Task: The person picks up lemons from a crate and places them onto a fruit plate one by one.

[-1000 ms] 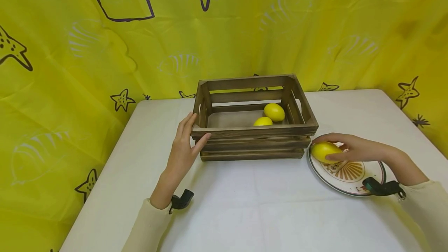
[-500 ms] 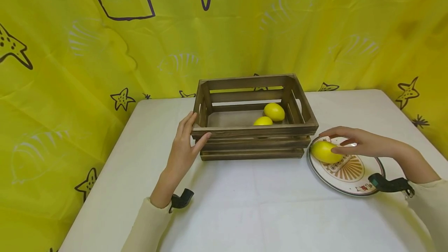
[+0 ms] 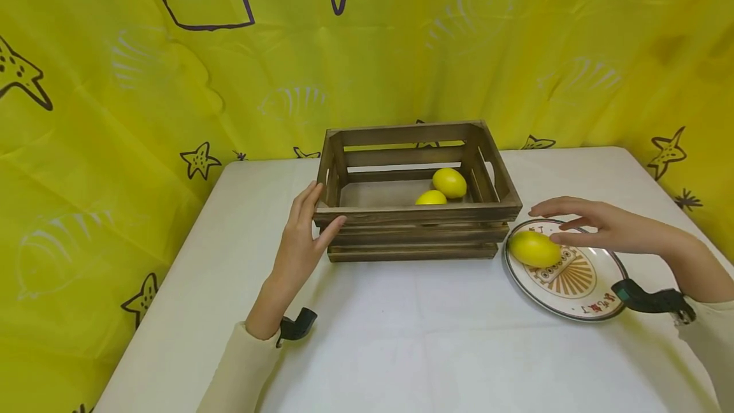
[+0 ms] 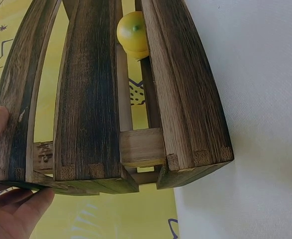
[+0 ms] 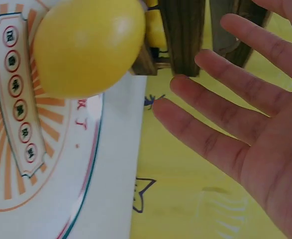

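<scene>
My left hand [image 3: 299, 238] grips the near left corner of a slatted wooden crate [image 3: 413, 234], thumb on the front slat [image 4: 88, 99] and fingers on the end. Inside the crate, toward its right end, lie two yellow lemons, one farther back [image 3: 450, 183] and a nearer lemon [image 3: 431, 197] partly hidden by the front slat. Another lemon [image 3: 534, 249] rests on the left part of a round printed plate [image 3: 576, 306]. Above the plate hovers my right hand [image 3: 622, 229], its spread fingers [image 5: 210, 129] holding nothing and apart from the lemon in the right wrist view.
A white cloth [image 3: 401, 349] covers the table, with the plate just right of the crate's near right corner. Behind and to both sides hangs a yellow curtain [image 3: 367, 62] with sea-creature drawings. Each wrist wears a dark camera mount [image 3: 298, 325].
My right hand has let go of the lemon on the plate, spreading its fingers and drawing up and to the right. The left hand and the crate have stayed in place.
</scene>
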Action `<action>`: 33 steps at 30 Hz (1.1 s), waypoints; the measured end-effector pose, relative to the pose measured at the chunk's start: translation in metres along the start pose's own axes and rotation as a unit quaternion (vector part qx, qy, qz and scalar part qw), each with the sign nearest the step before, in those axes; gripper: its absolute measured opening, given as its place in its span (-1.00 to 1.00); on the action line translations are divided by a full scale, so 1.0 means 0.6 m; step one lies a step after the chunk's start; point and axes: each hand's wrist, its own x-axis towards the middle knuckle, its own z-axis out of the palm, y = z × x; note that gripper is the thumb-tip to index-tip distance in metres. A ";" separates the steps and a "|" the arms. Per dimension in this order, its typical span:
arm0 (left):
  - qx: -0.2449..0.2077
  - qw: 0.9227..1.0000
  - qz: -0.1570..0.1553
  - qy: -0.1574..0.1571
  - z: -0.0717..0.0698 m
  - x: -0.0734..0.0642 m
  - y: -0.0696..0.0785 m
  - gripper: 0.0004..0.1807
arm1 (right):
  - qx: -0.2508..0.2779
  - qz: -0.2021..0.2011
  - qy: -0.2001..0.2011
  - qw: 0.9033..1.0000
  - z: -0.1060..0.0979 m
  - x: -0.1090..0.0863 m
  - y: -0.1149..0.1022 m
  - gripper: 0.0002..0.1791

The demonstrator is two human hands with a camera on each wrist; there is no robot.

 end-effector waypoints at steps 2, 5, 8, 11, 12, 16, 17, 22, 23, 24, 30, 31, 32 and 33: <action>-0.002 1.000 0.002 0.001 0.001 0.000 -0.001 -0.26 | -0.012 -0.007 0.007 1.000 -0.004 0.001 -0.009 -0.40; -0.004 1.000 0.002 0.001 0.001 0.000 -0.001 -0.26 | -0.041 -0.018 0.022 0.999 -0.007 0.005 -0.019 -0.38; -0.003 1.000 0.001 0.000 0.000 0.001 0.000 -0.26 | -0.056 -0.009 0.051 0.997 -0.010 0.008 -0.028 -0.36; 0.000 1.000 0.000 -0.001 0.000 0.002 0.000 -0.26 | -0.053 0.000 0.084 0.995 -0.013 0.014 -0.035 -0.33; 0.001 1.000 0.000 -0.001 0.000 0.002 0.000 -0.27 | -0.045 -0.002 0.092 0.995 -0.015 0.016 -0.037 -0.32; 0.002 1.000 -0.002 -0.002 0.001 0.002 -0.002 -0.27 | -0.018 -0.030 0.098 0.995 -0.023 0.028 -0.041 -0.28; 0.002 1.000 -0.003 -0.002 0.001 0.002 -0.002 -0.27 | -0.018 -0.037 0.097 0.994 -0.026 0.032 -0.042 -0.28; -0.001 1.000 -0.005 -0.002 0.001 0.001 -0.001 -0.27 | -0.015 -0.066 0.097 0.993 -0.037 0.054 -0.054 -0.30; -0.001 1.000 -0.005 -0.002 0.001 0.001 -0.001 -0.27 | -0.014 -0.067 0.096 0.993 -0.039 0.059 -0.056 -0.31; -0.001 1.000 -0.004 -0.001 0.001 0.001 -0.001 -0.27 | -0.009 -0.065 0.094 0.993 -0.041 0.062 -0.059 -0.31; -0.001 1.000 0.002 0.002 0.001 0.001 -0.003 -0.27 | -0.015 -0.038 0.082 0.996 -0.051 0.085 -0.064 -0.31; 0.000 1.000 0.003 0.002 0.001 0.001 -0.002 -0.27 | -0.018 -0.041 0.077 0.996 -0.053 0.089 -0.065 -0.31; 0.000 1.000 0.005 0.002 0.001 0.002 -0.002 -0.26 | -0.019 -0.044 0.071 0.996 -0.055 0.094 -0.067 -0.31; 0.000 1.000 0.005 0.001 0.001 0.002 -0.002 -0.26 | -0.021 -0.046 0.064 0.997 -0.057 0.098 -0.068 -0.30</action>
